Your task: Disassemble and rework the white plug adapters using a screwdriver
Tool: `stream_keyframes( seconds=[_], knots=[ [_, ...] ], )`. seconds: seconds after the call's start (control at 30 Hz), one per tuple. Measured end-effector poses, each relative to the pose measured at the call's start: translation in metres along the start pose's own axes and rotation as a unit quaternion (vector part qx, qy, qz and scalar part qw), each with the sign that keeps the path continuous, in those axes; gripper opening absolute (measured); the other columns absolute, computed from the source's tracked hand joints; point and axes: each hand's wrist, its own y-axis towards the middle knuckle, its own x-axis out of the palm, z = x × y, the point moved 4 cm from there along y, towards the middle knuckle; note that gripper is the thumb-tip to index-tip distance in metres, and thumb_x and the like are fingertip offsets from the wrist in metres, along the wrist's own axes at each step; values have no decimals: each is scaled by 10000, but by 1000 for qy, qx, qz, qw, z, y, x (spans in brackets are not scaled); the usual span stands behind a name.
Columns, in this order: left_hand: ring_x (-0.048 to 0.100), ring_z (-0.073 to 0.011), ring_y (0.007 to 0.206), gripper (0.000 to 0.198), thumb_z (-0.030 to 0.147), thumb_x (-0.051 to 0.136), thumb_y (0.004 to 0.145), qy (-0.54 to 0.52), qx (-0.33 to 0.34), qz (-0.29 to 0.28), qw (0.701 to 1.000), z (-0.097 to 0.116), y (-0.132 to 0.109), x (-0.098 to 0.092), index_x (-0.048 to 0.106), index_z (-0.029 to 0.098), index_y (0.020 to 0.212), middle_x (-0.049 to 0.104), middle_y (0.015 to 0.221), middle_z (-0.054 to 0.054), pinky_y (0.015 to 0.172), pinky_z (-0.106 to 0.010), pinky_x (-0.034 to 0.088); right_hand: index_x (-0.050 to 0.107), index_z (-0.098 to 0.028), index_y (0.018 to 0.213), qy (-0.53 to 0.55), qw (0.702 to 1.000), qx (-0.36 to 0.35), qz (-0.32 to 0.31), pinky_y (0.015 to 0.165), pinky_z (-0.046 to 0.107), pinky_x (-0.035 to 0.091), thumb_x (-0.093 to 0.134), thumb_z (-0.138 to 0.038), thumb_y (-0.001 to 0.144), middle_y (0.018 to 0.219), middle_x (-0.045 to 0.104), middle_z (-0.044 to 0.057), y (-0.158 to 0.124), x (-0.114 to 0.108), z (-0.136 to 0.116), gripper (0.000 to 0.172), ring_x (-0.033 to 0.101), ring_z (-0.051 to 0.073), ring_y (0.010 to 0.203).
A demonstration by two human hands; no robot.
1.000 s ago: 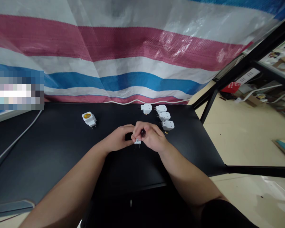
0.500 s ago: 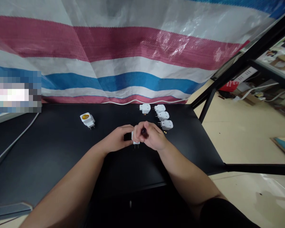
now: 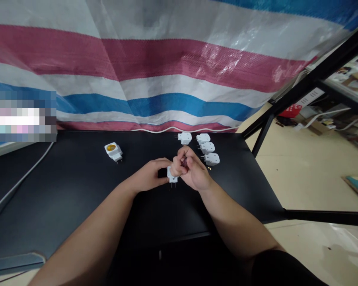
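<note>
My left hand (image 3: 149, 174) grips a white plug-in night light (image 3: 173, 179) from its left side, thumb and fingers around its edges. The light lies back up on the table, its two metal prongs toward me. Over it, my right hand (image 3: 195, 171) is closed around a screwdriver (image 3: 184, 162); only the end of its dark reddish handle shows, and the shaft and tip are hidden. Tiny brass-coloured pieces (image 3: 209, 168), perhaps screws, lie right of my right hand. Behind them are several similar white plug-in units (image 3: 211, 159), prongs pointing left.
Another white night light (image 3: 113, 151) with a yellow round part lies left on the black table (image 3: 77, 190). A white cable (image 3: 173, 128) runs along the back edge below a striped plastic sheet (image 3: 167, 51). Black frame bars (image 3: 264, 135) stand at the right.
My right hand has turned at the fingers, and the handle in it shows at a different angle. The left hand keeps its hold on the night light. The whole view has shifted slightly.
</note>
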Motion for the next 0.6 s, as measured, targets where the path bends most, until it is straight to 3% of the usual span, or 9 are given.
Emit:
stream_keyframes(
  seconds=[0.6],
  knots=[
    [702,-242,1097,316,158,762,899,15,-3,2,1000,0,0,1,751,223,1208,727,1156,-74,1009,-408,559,509,-262,1030,4,1000,2,-14,553,273,271,644,-600,1018,634,351,-114,0,0,-1,364,242,96,513]
  ],
)
